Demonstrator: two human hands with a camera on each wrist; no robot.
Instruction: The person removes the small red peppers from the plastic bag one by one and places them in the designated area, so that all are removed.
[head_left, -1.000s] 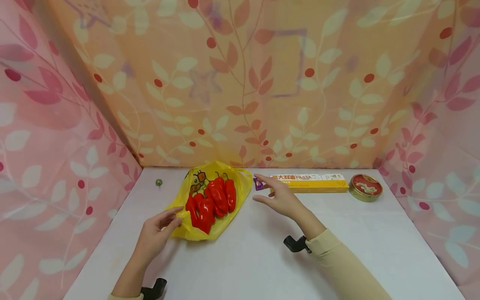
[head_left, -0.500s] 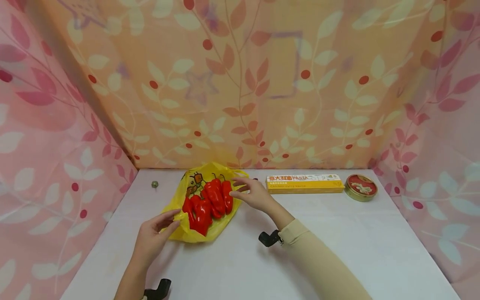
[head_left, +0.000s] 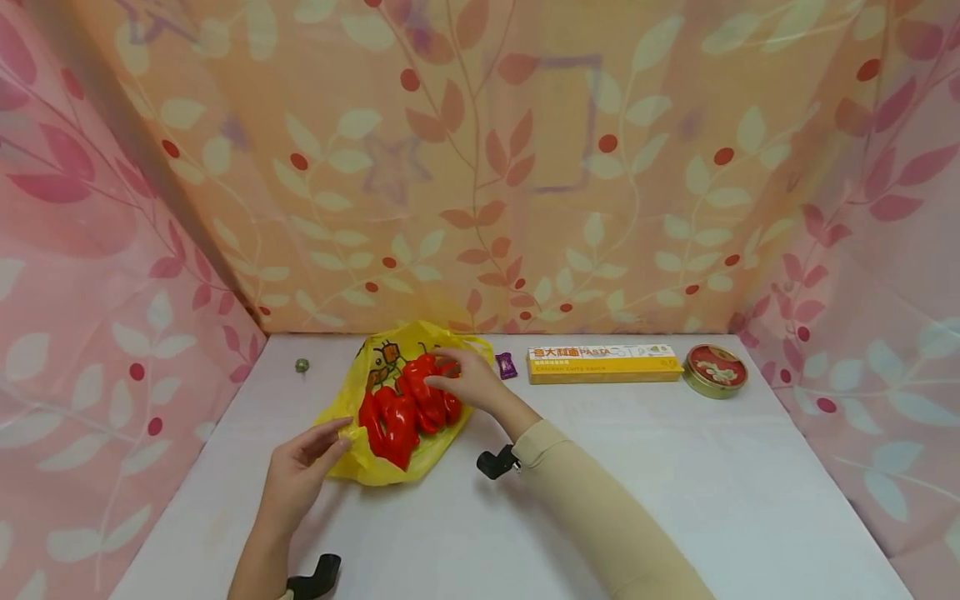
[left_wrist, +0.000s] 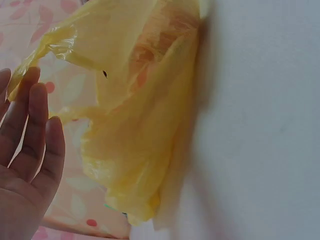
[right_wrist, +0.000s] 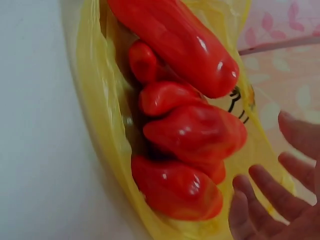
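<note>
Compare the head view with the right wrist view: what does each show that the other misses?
Head only: the left hand touching the bag's near edge, a pasta box, a round tin, a purple candy and the white table. Right wrist only: glossy close detail of the peppers, with straight fingertips beside them. Both: red peppers on the yellow bag under the right hand.

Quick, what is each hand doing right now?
Left hand: open, fingers touching the yellow bag.
Right hand: open over the red peppers, holding nothing.
</note>
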